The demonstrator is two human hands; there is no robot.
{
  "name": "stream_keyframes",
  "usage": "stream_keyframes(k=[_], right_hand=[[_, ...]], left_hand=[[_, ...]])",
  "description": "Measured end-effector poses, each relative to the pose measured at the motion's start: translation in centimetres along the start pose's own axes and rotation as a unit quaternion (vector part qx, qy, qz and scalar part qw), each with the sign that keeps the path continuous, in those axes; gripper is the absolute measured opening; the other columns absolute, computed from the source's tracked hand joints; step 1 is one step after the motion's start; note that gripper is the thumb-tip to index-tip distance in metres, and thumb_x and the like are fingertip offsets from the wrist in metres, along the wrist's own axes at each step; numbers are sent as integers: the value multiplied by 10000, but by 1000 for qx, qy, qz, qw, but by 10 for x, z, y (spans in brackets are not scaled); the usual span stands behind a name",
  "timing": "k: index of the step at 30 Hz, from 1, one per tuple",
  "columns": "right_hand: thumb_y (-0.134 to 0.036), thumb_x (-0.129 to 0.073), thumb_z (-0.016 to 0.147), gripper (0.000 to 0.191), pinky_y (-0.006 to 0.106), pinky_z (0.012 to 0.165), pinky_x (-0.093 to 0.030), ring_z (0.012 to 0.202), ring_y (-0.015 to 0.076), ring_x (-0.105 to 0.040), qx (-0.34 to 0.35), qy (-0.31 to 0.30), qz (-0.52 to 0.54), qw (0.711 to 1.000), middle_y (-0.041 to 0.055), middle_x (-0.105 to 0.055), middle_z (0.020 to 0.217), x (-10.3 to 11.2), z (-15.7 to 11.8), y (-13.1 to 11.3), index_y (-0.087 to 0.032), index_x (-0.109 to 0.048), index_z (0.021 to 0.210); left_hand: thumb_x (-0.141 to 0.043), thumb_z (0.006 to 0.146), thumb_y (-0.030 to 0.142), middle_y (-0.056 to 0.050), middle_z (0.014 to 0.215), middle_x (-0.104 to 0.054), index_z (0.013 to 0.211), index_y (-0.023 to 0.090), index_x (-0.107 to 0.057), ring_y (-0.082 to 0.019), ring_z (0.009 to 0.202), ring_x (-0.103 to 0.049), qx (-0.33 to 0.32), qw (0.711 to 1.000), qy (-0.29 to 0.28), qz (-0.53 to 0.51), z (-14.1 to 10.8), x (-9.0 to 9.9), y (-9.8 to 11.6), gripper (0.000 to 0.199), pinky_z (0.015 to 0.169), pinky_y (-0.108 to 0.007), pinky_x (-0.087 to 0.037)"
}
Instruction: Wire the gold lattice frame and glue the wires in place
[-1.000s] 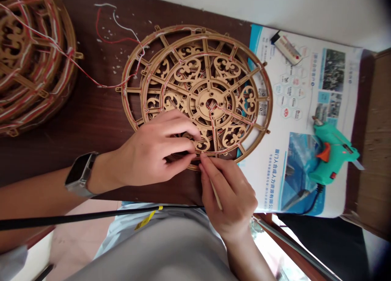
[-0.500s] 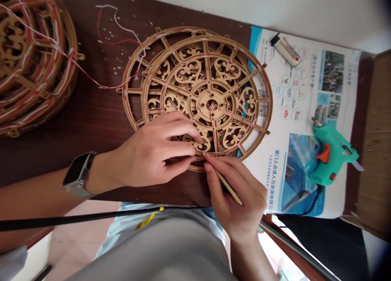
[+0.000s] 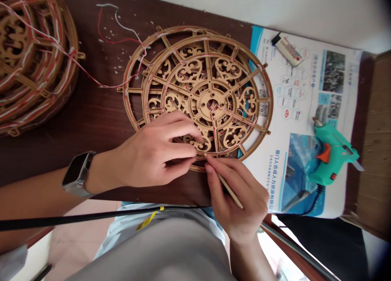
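Observation:
A round gold openwork frame (image 3: 227,97), with scrollwork and red and white wires along its rings, lies on a larger ring on the dark table. My right hand (image 3: 240,195) pinches a thin pale wooden stick (image 3: 230,190), its tip against the frame's near rim. Just left of that tip, my left hand (image 3: 159,148) has its thumb and index finger closed together at the same rim. Whatever lies between those fingertips is too small to make out. Red and white wire ends (image 3: 122,24) trail from the frame's far left side.
A stack of similar gold frames (image 3: 36,69) stands at the left, joined by a wire to the middle one. On the right, a teal hot glue gun (image 3: 331,154) and a small white box (image 3: 287,49) lie on a printed sheet (image 3: 308,122). A cardboard box (image 3: 375,142) borders the right edge.
Almost nothing differs. Both hands stay at the near rim, and the right hand with the stick has shifted very slightly to the right.

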State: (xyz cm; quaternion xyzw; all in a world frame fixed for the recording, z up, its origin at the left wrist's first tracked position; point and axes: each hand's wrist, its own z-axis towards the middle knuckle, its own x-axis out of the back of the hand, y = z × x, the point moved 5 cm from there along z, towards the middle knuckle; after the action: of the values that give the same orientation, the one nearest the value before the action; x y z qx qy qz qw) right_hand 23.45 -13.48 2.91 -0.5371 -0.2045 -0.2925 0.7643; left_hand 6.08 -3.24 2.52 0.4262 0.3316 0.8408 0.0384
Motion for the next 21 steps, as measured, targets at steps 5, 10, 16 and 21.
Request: stream_keyframes(k=[5, 10, 16, 21], right_hand=[[45, -769, 938, 408, 282, 931, -662, 1040, 137, -784, -4, -11, -7, 1000, 90, -812, 1173, -2, 0, 1, -128, -789, 1307], [38, -762, 943, 425, 298, 900, -667, 1025, 154, -784, 5, -16, -11, 1000, 99, -813, 1165, -4, 0, 2, -143, -787, 1327], [30, -764, 940, 445, 317, 900, -684, 1040, 173, -798, -1, -14, 1, 1000, 96, -825, 1185, -3, 1, 3, -179, -791, 1332], [30, -764, 944, 406, 303, 882, -686, 1015, 156, -797, -21, 11, 26, 999, 79, -830, 1160, 2, 3, 3, -185, -804, 1287]], left_hand=[[-749, 981, 127, -94, 1308, -738, 951, 173, -758, -277, 1222, -658, 3, 1000, -20, 7, -1, -1, 0, 56, 1127, -538, -618], [-753, 982, 138, -101, 1276, -756, 969, 167, -746, -270, 1193, -672, 9, 1000, -6, 1, 0, -1, 1, 33, 1091, -509, -627], [-779, 971, 164, -78, 1254, -779, 1004, 200, -745, -287, 1191, -689, -4, 1000, 18, 21, 1, -5, 4, 60, 1030, -523, -630], [-787, 973, 202, -82, 1301, -771, 1090, 226, -771, -324, 1241, -687, -43, 998, 3, 52, -3, -8, 7, 121, 985, -551, -594]])
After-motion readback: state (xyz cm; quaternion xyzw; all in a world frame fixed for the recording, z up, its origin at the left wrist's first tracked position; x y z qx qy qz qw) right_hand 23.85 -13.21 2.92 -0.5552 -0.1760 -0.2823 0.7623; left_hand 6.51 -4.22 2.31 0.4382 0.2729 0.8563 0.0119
